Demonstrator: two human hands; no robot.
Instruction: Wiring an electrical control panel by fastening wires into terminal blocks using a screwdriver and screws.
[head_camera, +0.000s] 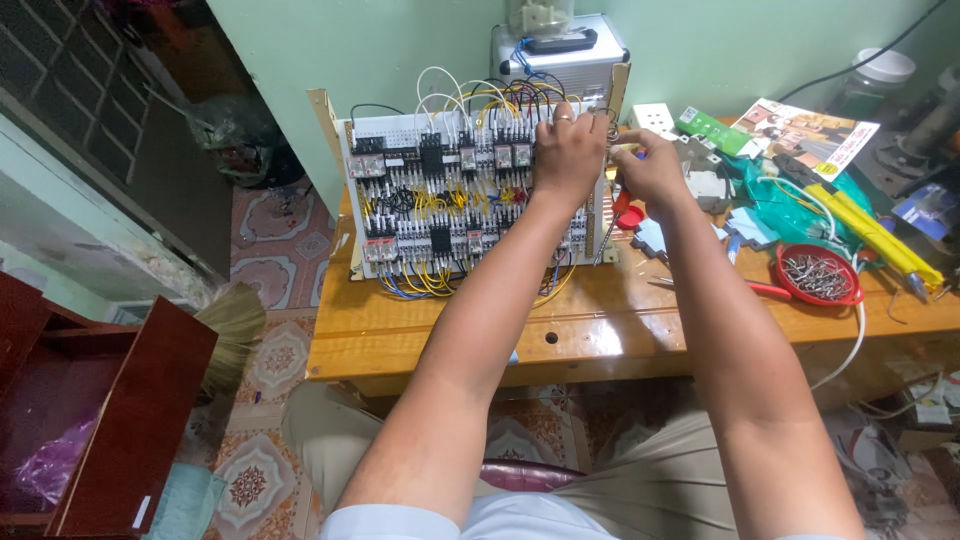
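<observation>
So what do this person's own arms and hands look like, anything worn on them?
Both forearms are bare, with no gloves, watch or wristband visible. The left hand wears a plain ring on one of its fingers. The right hand shows no ring. At the bottom edge, pale short sleeves begin.

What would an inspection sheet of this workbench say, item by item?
Surface: wooden table, bare at the front, crowded on its right side.
Job's things: upright wiring panel packed with relays and coloured wires.
Clutter: red bowl of screws, yellow tool, magazine, teal bag.
Hands: left hand rests on the panel's upper right part; right hand is closed beside the panel's right edge, what it holds cannot be told.
Cables: white cable hangs over the table's right edge.
Surroundings: green wall, patterned floor tiles, dark red cabinet, broom.
</observation>
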